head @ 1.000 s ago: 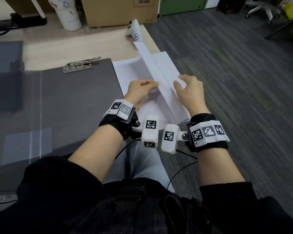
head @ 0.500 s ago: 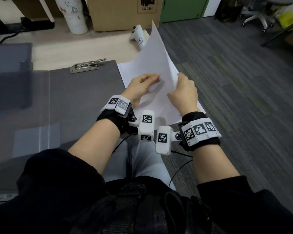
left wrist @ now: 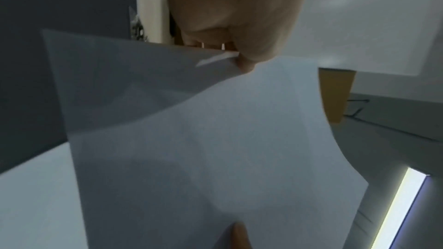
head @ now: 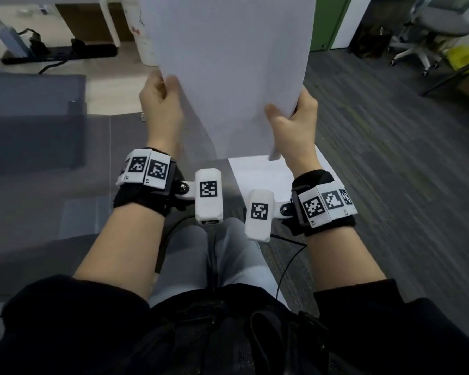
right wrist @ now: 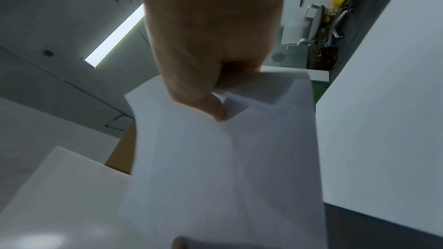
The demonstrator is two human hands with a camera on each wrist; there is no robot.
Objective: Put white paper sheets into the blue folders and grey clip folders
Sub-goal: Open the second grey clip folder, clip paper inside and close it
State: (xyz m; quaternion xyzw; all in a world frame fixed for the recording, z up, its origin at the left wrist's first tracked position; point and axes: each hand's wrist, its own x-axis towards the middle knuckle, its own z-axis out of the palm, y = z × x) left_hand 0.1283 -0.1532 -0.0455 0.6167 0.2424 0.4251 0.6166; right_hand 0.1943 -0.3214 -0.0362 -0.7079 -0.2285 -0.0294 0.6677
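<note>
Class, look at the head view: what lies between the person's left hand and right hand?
The white paper sheet, held upright. The left hand grips one side edge, the right hand the other; the head view shows this.

I hold a white paper sheet point(head: 233, 77) upright before me — my left hand point(head: 160, 104) grips its left edge, my right hand point(head: 293, 123) pinches its right edge near the lower corner. Beneath it lies a grey clip folder point(head: 98, 169) on the surface point(head: 111, 90), more white paper point(head: 257, 174) just beside it — an office chair point(head: 428, 28) stands far right.
</note>
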